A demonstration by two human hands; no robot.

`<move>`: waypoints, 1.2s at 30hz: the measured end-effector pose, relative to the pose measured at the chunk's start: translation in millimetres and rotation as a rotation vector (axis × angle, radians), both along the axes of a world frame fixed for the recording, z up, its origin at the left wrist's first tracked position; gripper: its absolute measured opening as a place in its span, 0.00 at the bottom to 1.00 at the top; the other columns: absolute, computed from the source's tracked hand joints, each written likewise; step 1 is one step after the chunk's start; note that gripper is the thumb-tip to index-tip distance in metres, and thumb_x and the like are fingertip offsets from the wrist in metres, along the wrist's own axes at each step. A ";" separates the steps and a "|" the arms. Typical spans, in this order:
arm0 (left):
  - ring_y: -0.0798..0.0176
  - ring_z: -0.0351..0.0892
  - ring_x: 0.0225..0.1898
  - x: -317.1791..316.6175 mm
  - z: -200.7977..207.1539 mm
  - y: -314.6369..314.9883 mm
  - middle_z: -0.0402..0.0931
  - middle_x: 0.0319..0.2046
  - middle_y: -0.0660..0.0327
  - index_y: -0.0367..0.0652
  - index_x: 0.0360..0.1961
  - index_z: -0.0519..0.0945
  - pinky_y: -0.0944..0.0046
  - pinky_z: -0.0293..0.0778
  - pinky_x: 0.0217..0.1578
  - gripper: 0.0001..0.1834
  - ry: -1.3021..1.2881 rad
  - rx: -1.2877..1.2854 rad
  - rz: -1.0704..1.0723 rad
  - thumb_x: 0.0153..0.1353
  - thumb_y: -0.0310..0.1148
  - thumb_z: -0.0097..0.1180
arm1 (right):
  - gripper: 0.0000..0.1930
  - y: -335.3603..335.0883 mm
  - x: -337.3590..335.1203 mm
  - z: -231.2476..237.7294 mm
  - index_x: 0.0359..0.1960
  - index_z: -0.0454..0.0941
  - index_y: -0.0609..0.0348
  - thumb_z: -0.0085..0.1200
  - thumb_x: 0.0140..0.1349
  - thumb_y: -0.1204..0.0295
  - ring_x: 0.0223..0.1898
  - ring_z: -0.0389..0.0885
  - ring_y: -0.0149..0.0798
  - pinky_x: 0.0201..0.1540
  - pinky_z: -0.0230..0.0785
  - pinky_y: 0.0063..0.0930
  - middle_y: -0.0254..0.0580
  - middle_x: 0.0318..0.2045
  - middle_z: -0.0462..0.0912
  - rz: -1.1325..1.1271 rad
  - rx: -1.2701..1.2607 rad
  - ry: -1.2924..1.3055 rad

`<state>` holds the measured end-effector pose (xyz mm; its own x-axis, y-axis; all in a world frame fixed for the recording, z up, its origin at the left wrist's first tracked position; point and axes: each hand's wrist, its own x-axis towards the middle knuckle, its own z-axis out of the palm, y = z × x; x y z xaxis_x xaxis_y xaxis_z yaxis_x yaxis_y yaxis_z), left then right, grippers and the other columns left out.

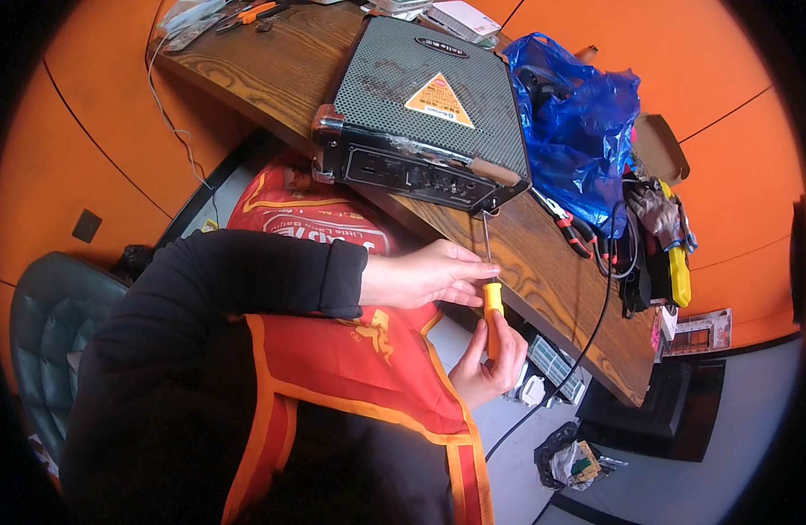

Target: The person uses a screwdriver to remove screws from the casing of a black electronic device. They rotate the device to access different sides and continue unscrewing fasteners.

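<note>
I'm gripping the orange screwdriver (490, 302) handle in my curled right hand (489, 363), my left hand (425, 274) fingers pinching its shaft, tip touching the black speaker's (420, 105) near bottom corner.

The scene is bright and evenly lit, with soft daylight and no hard shadows. The orange walls (88, 131) glow saturated and cast a warm tint. A faint sheen lies on the wooden table (560, 262), and small glints show on the blue plastic bag (578, 114). The fisheye lens bends straight edges strongly toward the rim, and a black vignette fills the corners. The centre is sharp; detail softens toward the edges, where the dark sleeve (202, 289) loses texture in shade.
</note>
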<state>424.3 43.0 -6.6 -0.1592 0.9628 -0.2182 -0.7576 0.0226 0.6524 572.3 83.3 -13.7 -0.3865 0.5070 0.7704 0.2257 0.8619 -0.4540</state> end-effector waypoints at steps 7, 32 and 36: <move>0.64 0.75 0.46 0.6 0.1 1.0 0.75 0.41 0.58 0.35 0.43 0.74 0.65 0.72 0.50 0.14 0.002 0.051 -0.002 0.63 0.35 0.49 | 0.16 -9.6 1.1 -0.6 0.48 0.71 0.68 0.52 0.57 0.81 0.23 0.75 0.30 0.27 0.69 0.21 0.42 0.26 0.76 0.117 -0.666 0.179; 0.63 0.75 0.46 -3.2 -1.7 1.2 0.75 0.42 0.58 0.36 0.43 0.74 0.66 0.72 0.50 0.13 0.009 0.018 -0.026 0.63 0.35 0.49 | 0.10 -4.1 -1.8 3.5 0.42 0.72 0.68 0.50 0.60 0.78 0.20 0.74 0.28 0.25 0.66 0.19 0.43 0.26 0.77 0.067 -0.397 0.017; 0.62 0.75 0.48 -4.3 -5.8 3.6 0.75 0.43 0.57 0.34 0.45 0.73 0.64 0.71 0.51 0.14 -0.023 0.015 -0.022 0.63 0.34 0.49 | 0.11 -0.3 2.4 2.6 0.41 0.74 0.67 0.53 0.55 0.82 0.32 0.76 0.31 0.31 0.69 0.22 0.44 0.37 0.77 0.019 -0.065 -0.132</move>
<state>420.0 46.6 -12.4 -0.1335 0.9692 -0.2068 -0.7718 0.0292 0.6352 574.7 83.0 -11.1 -0.4920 0.5462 0.6779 0.2714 0.8361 -0.4767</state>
